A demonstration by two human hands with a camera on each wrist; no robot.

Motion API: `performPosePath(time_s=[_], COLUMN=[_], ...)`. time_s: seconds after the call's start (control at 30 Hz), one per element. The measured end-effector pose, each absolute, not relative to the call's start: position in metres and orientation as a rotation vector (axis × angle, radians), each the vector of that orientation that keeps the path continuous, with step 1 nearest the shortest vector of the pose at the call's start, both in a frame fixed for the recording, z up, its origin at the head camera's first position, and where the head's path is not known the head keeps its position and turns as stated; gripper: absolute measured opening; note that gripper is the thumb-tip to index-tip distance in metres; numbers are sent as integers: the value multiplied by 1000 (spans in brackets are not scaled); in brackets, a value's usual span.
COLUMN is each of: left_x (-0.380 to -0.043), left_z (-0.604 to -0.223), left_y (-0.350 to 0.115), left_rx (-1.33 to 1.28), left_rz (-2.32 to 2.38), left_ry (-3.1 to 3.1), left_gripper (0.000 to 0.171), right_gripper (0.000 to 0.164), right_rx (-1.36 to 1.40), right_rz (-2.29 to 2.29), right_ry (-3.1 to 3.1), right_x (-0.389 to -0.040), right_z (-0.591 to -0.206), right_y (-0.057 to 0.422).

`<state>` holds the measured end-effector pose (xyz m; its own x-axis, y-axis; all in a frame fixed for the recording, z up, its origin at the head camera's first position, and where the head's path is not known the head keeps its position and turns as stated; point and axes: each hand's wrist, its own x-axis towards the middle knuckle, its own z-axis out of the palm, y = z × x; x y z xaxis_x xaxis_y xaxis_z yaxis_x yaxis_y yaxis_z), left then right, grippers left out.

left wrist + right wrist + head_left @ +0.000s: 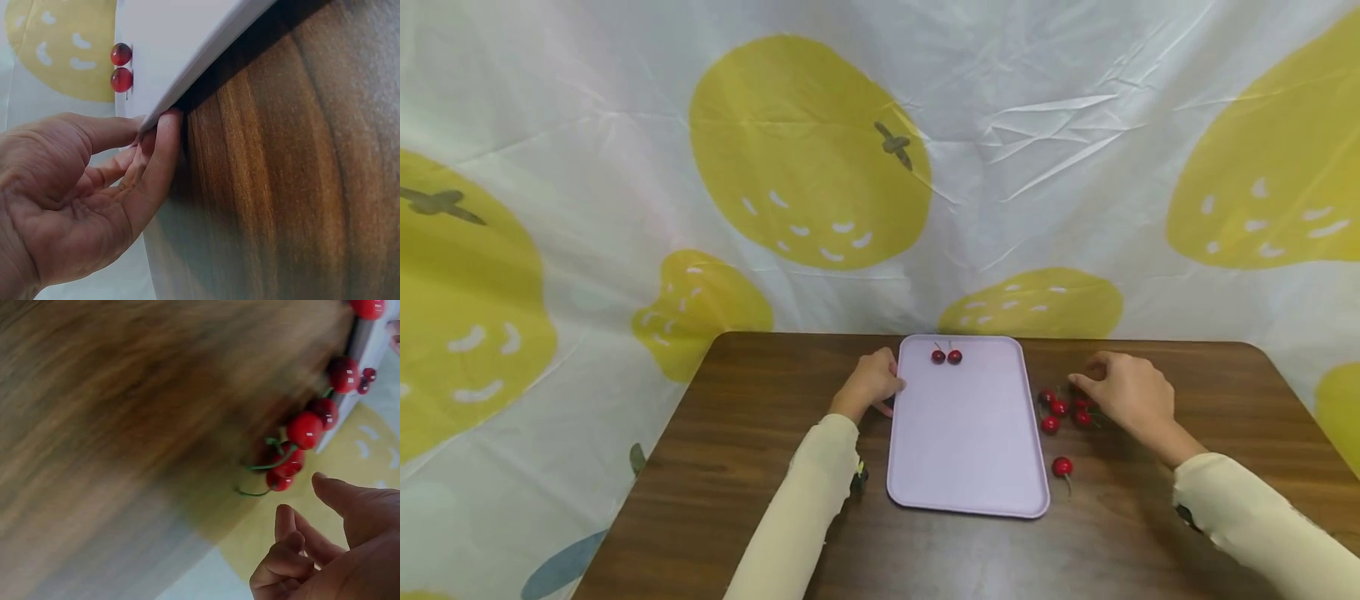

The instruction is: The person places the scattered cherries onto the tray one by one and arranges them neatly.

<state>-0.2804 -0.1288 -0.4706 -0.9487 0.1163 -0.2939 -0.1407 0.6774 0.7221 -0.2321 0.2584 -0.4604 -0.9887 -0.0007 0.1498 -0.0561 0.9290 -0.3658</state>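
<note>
Head view puts two cream sleeves (790, 521) nearest me, reaching over one dark brown wood-grain table (722, 500). Just off the right edge of one pale lilac, rectangular tray (966, 450) lies a lone round red cherry (1062, 467), its stem toward the person. Farther along that side I count five glossy red cherries (1050, 425) in a loose bunch, so six on the wood. The bare right hand (1131, 392) hovers beside them, thumb and forefinger parted, other fingers bent. Opposite, the bare left hand (868, 383) pinches the tray's left rim. Near its far left corner, two dark red cherries (954, 357) sit side by side. Behind hangs a white cloth (985, 183) printed with yellow fruit.
</note>
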Motion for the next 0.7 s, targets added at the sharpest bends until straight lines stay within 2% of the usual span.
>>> performPosePath(time_s=[0.27, 0.7], left_x=[-281, -282], left_z=[-471, -472], left_y=[-127, -128], left_rx=[-32, -39], left_rz=[1156, 1146], left_ry=[2568, 2580], left_gripper=[19, 21], right_gripper=[49, 29], right_rx=[-26, 13], right_rz=[586, 559], right_ry=[-2954, -2973], right_x=[-236, -239], right_z=[-472, -475], right_y=[262, 255])
